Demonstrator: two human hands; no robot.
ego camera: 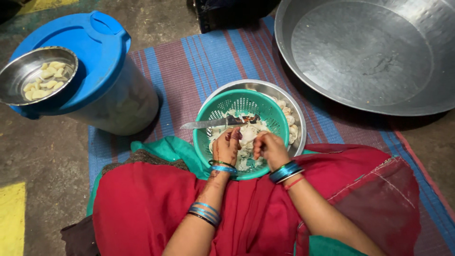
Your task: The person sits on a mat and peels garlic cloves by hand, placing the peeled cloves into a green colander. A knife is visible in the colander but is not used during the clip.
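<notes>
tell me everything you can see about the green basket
The green basket is a round, teal-green plastic colander with slotted, perforated walls and a smooth rim. It sits tilted inside a steel bowl on the striped mat, against the person's red-draped lap. It holds pale garlic peels and cloves. A knife lies across its rim. The left hand and right hand work inside it.

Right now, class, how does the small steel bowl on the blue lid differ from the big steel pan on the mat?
The small steel bowl holds peeled garlic cloves; the big steel pan looks empty. The bowl sits raised on the blue lid; the pan rests on the striped mat. The pan is far wider. Both are round, shiny metal.
</notes>
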